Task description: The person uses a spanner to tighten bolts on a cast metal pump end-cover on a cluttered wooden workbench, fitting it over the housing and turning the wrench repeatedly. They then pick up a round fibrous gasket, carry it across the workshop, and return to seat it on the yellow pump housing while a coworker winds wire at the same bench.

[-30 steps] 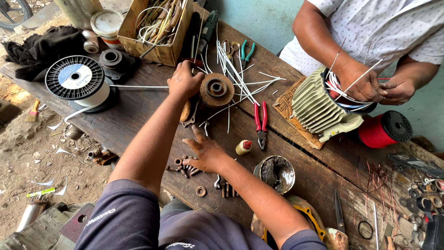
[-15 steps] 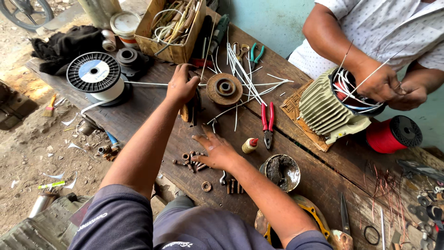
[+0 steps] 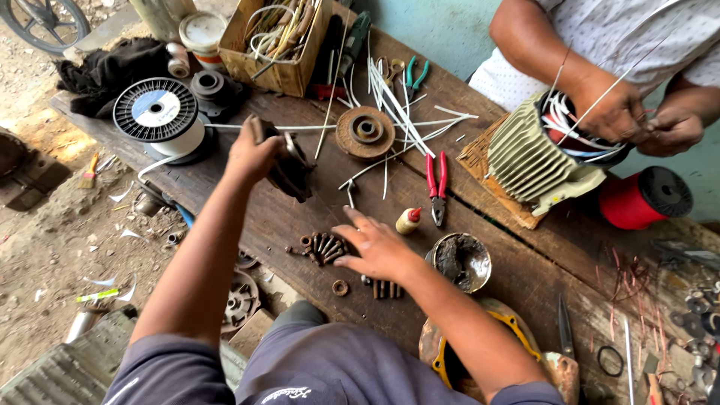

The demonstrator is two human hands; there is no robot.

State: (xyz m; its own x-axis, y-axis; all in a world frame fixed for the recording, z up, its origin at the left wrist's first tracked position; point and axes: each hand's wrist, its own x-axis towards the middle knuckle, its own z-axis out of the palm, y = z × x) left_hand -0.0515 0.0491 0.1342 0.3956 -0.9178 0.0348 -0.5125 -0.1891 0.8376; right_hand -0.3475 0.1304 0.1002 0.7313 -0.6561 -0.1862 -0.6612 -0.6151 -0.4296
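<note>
the left hand (image 3: 253, 154), upper left of centre, is clenched around a dark metal part (image 3: 289, 169) lifted just off the wooden bench (image 3: 525, 247). at centre the right hand (image 3: 375, 247) lies spread and released, fingertips touching a heap of rusty bolts (image 3: 321, 247). picking one bolt cleanly probably means pinching it off the heap's edge. the cardboard box (image 3: 274, 45) at the top holds wire offcuts; the round tin (image 3: 461, 261), right of centre, holds dark grease.
</note>
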